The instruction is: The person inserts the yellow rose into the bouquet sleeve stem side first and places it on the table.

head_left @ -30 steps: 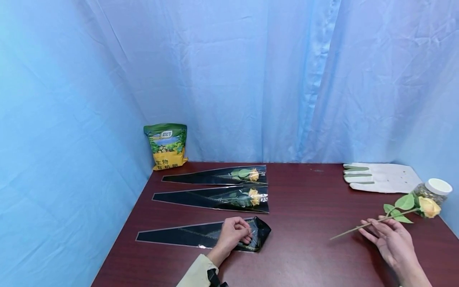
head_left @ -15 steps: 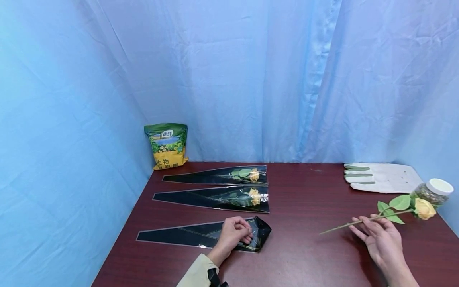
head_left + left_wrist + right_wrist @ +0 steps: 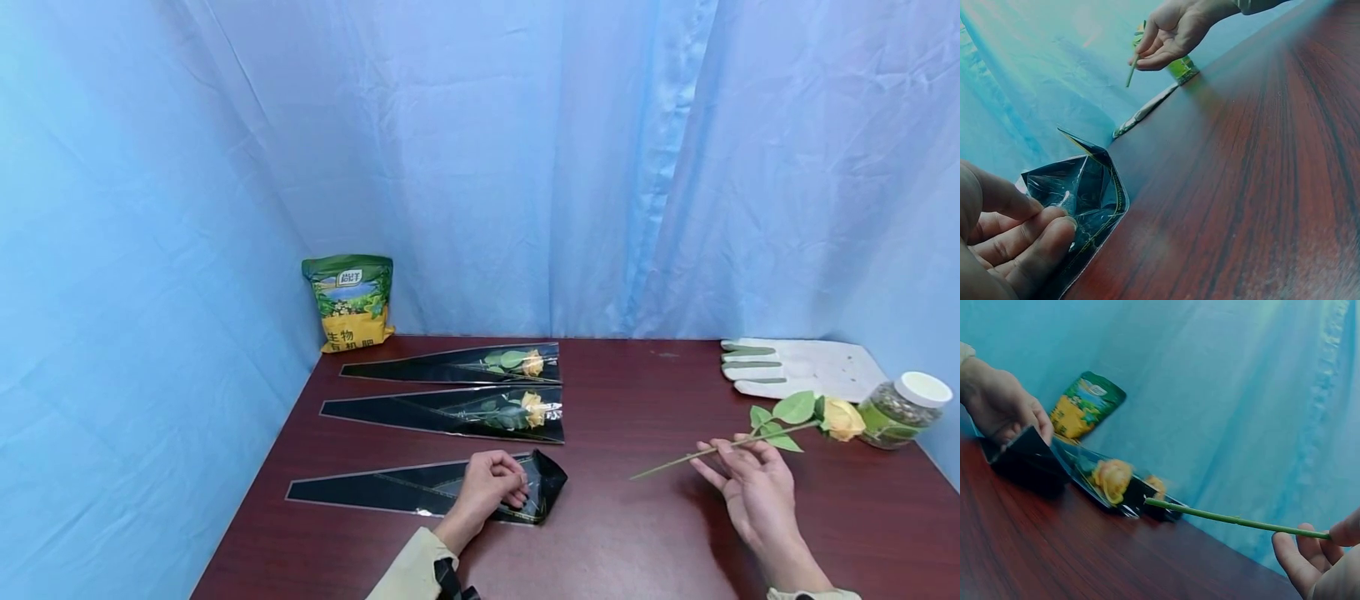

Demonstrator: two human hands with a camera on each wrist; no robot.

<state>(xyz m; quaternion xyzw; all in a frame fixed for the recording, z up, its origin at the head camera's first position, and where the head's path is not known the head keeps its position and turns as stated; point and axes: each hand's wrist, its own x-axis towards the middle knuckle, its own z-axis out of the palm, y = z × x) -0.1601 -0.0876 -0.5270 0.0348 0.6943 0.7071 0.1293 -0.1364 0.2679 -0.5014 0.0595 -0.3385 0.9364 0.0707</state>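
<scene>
In the head view my left hand lies over the wide end of the nearest black flower sleeve. Its thumb and fingers pinch the clear front film, and the sleeve's mouth gapes, as the left wrist view shows at the raised black edge. Farther right, my right hand holds a yellow rose above the table by its stem, thumb against fingers. The bloom points right, the bare stem end points left towards the sleeve. Leaves sit just below the bloom.
Behind lie two filled sleeves, each with a yellow rose inside. A green and yellow fertilizer bag stands at the back left. A white glove and a lidded jar are at the right. Blue curtains enclose the table.
My right hand has carried the rose leftwards, away from the jar and nearer the sleeve. The left hand has kept its place on the sleeve.
</scene>
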